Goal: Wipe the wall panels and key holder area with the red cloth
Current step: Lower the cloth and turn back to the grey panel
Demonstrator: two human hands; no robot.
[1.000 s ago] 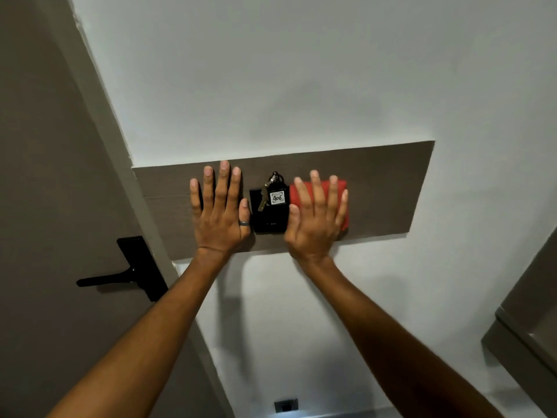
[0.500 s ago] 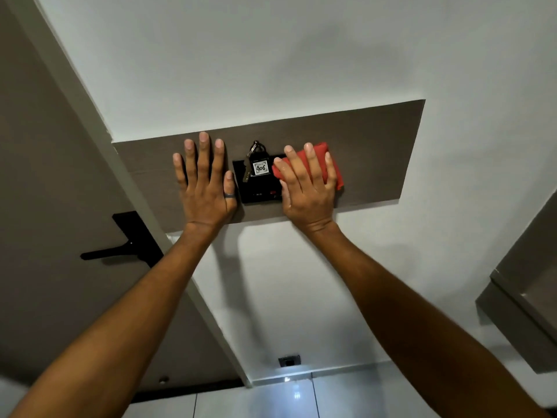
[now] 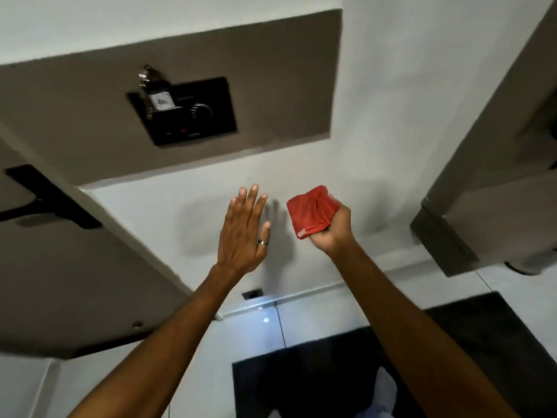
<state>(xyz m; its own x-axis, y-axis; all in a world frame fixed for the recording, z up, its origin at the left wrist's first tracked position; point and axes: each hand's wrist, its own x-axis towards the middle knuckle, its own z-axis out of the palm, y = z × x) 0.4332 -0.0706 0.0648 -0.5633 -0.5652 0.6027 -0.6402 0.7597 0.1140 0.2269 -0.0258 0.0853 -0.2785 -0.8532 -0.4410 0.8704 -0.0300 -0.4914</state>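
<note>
- Red cloth (image 3: 312,212), folded into a thick pad, sits right of centre in the frame, clenched in the right hand (image 3: 330,226), well below the brown wall panel (image 3: 271,86).
- Left hand (image 3: 242,233) is released, fingers spread flat, grasping nothing, just beside the cloth.
- Black key holder (image 3: 193,113) with a tagged key bunch (image 3: 155,92) hangs in the upper left, apart from both hands.
- Soft, light and limp, the cloth probably slips unfolded if pinched by one corner; a palm-wide grip across the folded stack likely suits flat wiping.
- Keys look loose, so wiping there may knock them.
</note>
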